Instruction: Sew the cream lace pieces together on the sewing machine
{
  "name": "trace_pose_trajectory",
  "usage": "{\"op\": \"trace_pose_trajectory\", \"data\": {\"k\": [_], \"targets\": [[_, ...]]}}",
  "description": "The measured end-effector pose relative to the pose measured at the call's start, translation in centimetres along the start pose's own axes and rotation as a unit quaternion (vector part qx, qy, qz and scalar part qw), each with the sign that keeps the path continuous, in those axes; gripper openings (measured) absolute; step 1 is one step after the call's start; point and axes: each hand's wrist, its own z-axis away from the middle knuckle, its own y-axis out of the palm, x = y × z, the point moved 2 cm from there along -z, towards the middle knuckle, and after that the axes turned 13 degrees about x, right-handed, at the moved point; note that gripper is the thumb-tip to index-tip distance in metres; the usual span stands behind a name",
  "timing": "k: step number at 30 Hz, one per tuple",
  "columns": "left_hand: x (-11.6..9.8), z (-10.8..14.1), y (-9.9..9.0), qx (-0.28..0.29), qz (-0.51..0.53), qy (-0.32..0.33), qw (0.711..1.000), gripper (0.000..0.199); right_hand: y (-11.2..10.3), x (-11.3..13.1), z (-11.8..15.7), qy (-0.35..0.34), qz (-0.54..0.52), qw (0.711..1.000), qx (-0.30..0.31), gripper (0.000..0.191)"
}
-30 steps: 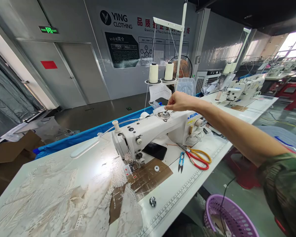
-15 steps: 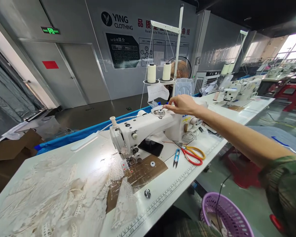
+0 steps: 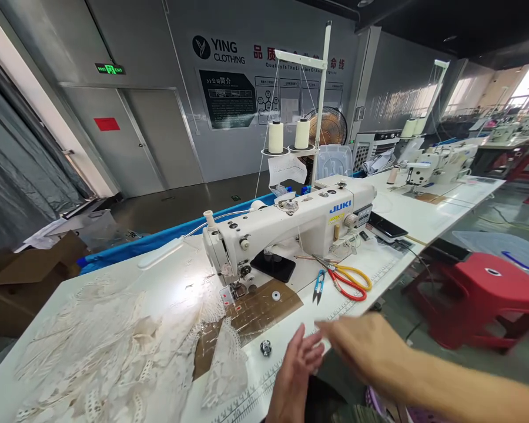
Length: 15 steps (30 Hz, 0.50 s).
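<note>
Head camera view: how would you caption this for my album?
Left hand and right hand, close together, before a white sewing machine and cream lace fabric.

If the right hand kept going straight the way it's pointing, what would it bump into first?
Probably the left hand, since the right hand points across toward it. Depth is unclear, though, so it might pass above or behind it.

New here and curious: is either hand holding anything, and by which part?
The left hand shows nothing held; the right hand is blurred, so I cannot tell.
</note>
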Motion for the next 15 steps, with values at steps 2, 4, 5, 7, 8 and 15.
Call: {"op": "trace_pose_trajectory", "data": {"k": [2,4,5,7,8,15], "targets": [[-1.2,-1.3,0.4,-0.030,-0.031,0.009,0.999,0.070,1.0,2.1,0.9,-0.090,-0.048,0.993,0.060,0.028],[-2.4,-1.7,1.1,-0.063,-0.106,0.019,0.992,0.055,0.7,2.5,1.0,-0.151,-0.091,0.979,0.105,0.026],[-3.0,-1.7,1.4,-0.081,-0.151,0.035,0.985,0.046,0.1,2.0,0.8,-0.159,-0.116,0.974,0.112,0.025],[-3.8,-1.2,2.0,-0.110,-0.227,0.093,0.963,0.034,-1.7,-0.2,-0.6,-0.110,-0.184,0.973,0.090,0.026],[-4.0,-1.0,2.2,-0.115,-0.255,0.122,0.952,0.031,-2.6,-1.8,-1.7,-0.049,-0.232,0.968,0.081,0.025],[-2.9,-0.4,1.7,-0.104,-0.413,0.178,0.887,0.015,-5.9,-10.2,-11.8,0.195,-0.611,0.766,-0.032,0.031]]}}
